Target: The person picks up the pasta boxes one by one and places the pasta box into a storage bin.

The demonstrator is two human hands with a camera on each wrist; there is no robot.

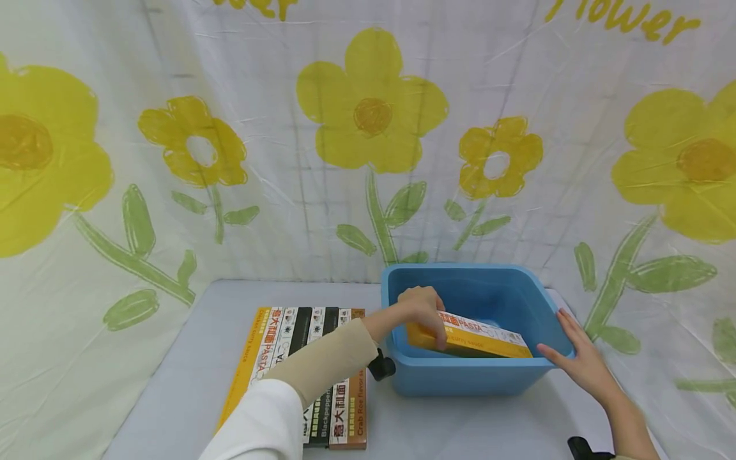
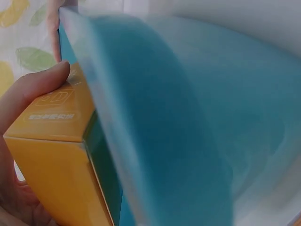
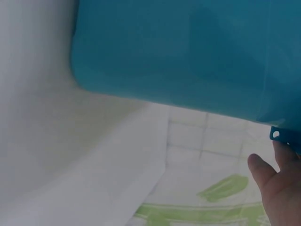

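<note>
In the head view my left hand (image 1: 424,312) grips one end of a yellow and white pasta box (image 1: 489,342), which lies tilted inside the blue plastic bin (image 1: 460,380). The left wrist view has the thumb over the yellow end of the pasta box (image 2: 51,165), close beside the bin wall (image 2: 155,122). At the bin's right side, my right hand (image 1: 583,361) touches the rim with its fingers extended. The right wrist view shows part of that hand (image 3: 284,188) at the rim's edge, beside the bin's outer wall (image 3: 188,56).
Several pasta boxes (image 1: 347,409) lie side by side left of the bin, with yellow, black and brown sides, partly hidden by my left arm. They rest on a white table (image 1: 178,370). Behind it hangs a white curtain (image 1: 276,211) painted with flowers.
</note>
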